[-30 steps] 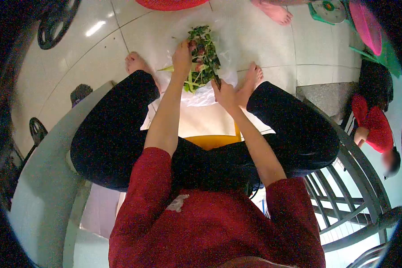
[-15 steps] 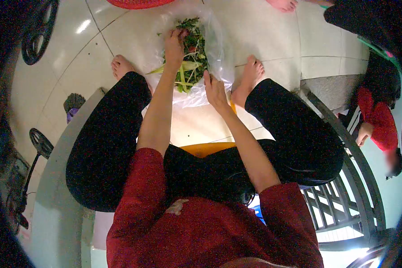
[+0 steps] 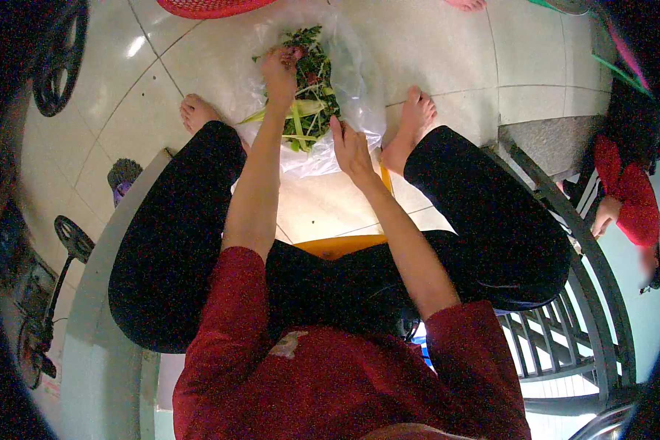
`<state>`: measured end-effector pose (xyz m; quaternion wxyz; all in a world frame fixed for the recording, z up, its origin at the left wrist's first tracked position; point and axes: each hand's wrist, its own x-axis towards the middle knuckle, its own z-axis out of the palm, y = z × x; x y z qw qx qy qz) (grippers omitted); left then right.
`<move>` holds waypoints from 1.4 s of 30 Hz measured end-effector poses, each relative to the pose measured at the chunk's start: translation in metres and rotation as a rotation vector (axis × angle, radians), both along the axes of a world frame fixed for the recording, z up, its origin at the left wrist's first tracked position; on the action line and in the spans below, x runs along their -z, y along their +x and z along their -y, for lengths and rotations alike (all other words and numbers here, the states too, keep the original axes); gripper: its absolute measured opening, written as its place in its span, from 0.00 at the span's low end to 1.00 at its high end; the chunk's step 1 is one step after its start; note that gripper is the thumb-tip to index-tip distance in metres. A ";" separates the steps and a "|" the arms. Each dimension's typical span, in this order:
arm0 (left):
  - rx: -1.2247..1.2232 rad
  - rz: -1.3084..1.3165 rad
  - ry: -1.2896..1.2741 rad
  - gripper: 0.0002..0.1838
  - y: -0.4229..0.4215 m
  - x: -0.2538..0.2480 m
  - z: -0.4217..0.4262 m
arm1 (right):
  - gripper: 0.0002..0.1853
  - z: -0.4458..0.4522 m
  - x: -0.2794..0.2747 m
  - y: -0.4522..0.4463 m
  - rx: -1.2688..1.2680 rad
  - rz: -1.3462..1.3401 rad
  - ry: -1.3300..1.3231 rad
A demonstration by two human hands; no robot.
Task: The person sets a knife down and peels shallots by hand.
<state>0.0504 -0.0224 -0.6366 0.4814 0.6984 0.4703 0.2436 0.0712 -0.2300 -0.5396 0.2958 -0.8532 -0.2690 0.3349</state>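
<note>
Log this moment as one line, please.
left hand: at leafy green vegetables | right hand: beside them, grip unclear | beneath vegetables: translucent whitish plastic sheeting

Head cam looks fwd/dn over lap [image 3: 330, 286] to L hand [image 3: 279, 73], R hand [image 3: 353, 154].

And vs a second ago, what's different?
The dark item that showed at the right hand no longer shows; can't tell if it was let go or is hidden. A broad pale leaf now shows across the greens. The whole view shifted too, so the head camera moved.

Same: left hand at the greens' far left, right hand at their near right.
</note>
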 end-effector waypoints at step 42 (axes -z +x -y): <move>0.088 -0.050 0.108 0.05 -0.001 -0.009 -0.008 | 0.27 0.001 0.004 0.027 -0.082 -0.232 -0.154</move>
